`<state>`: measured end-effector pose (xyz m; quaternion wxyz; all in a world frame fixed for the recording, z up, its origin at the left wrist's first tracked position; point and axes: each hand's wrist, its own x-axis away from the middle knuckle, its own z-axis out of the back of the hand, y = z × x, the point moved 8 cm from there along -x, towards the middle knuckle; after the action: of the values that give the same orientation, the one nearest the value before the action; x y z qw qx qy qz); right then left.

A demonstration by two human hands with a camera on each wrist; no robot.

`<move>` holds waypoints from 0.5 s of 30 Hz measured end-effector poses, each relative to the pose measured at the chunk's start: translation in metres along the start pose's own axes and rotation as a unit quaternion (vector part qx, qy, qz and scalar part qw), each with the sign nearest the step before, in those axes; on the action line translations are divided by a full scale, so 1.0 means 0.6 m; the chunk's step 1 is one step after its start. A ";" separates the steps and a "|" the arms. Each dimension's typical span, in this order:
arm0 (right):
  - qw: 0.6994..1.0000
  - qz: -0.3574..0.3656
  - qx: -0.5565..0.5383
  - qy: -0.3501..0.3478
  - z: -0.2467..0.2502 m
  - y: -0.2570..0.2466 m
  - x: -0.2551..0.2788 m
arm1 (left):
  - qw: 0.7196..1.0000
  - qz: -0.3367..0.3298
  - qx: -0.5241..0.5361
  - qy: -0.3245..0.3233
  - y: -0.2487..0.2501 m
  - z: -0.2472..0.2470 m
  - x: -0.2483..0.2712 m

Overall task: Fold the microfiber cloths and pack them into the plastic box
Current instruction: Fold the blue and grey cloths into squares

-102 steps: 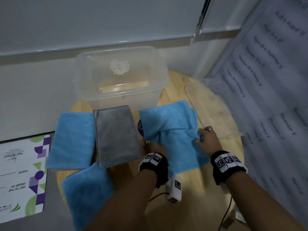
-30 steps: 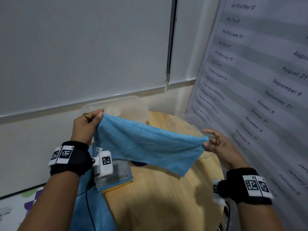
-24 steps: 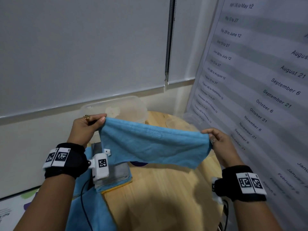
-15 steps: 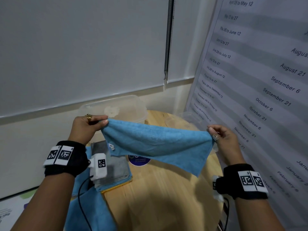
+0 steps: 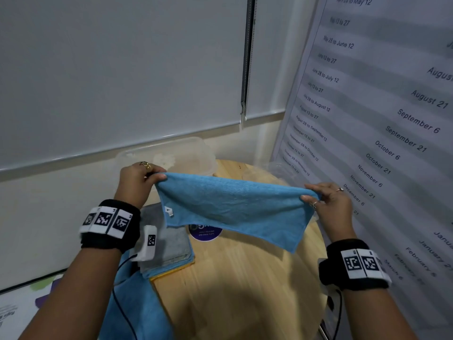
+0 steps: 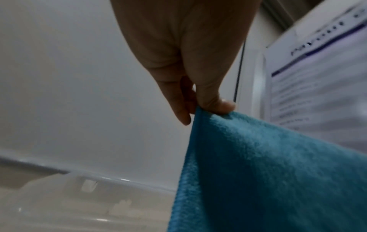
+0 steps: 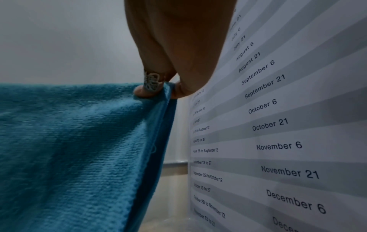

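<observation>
A blue microfiber cloth [image 5: 235, 207] hangs stretched in the air above the round wooden table [image 5: 240, 285]. My left hand [image 5: 139, 180] pinches its upper left corner [image 6: 200, 111] between thumb and fingers. My right hand [image 5: 328, 202] pinches the upper right corner [image 7: 164, 92]. The cloth [image 6: 278, 172] droops between the hands, with a white tag near its left edge. The clear plastic box [image 5: 186, 153] stands behind the cloth at the table's back, partly hidden. A folded grey cloth [image 5: 169, 244] lies on a stack at the left.
More blue cloths [image 5: 137, 312] lie at the table's left front, under the grey one. A round purple sticker [image 5: 206, 234] shows on the tabletop. A printed date chart [image 5: 382, 133] [image 7: 278, 141] stands close on the right. A wall and window blind rise behind the box.
The cloth left the table and now hangs in the air between both hands. Over the last second the right hand closed its pinch on the corner and the cloth drew more taut.
</observation>
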<state>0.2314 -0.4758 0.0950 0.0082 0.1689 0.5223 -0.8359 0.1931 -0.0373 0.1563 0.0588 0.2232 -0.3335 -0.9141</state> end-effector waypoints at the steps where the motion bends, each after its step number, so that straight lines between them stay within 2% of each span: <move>1: 1.000 0.010 0.017 0.013 0.003 -0.002 0.001 | 0.999 -0.018 -0.032 -0.005 0.006 -0.005 0.000; 3: 0.997 0.029 0.056 0.039 0.010 -0.010 0.005 | 0.996 -0.032 -0.074 -0.024 0.012 -0.019 0.001; 5: 0.994 0.030 0.094 0.041 0.017 -0.010 0.011 | 0.996 -0.012 -0.069 -0.045 0.012 -0.031 0.011; 6: 0.995 0.022 0.097 0.031 0.022 -0.005 0.017 | 0.996 -0.009 -0.070 -0.052 0.015 -0.035 0.022; 8: 0.999 -0.002 0.052 0.003 0.039 0.016 0.035 | 0.995 -0.044 -0.072 -0.048 0.025 -0.038 0.051; 10: 0.998 -0.039 -0.035 -0.026 0.059 0.039 0.063 | 0.996 -0.064 0.012 -0.067 0.027 -0.043 0.084; 12: 0.992 -0.079 -0.088 -0.050 0.072 0.062 0.096 | 0.984 -0.023 0.129 -0.120 0.026 -0.061 0.117; 13: 0.988 -0.097 -0.105 -0.050 0.077 0.069 0.112 | 0.977 0.003 0.162 -0.142 0.027 -0.073 0.131; 15: 0.985 -0.122 -0.119 -0.029 0.082 0.091 0.130 | 0.973 0.052 0.178 -0.141 0.022 -0.098 0.147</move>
<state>0.1546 -0.5310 0.0443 -0.0589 0.0770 0.6339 -0.7673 0.1400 -0.1043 0.0924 0.0179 0.0817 -0.5069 -0.8580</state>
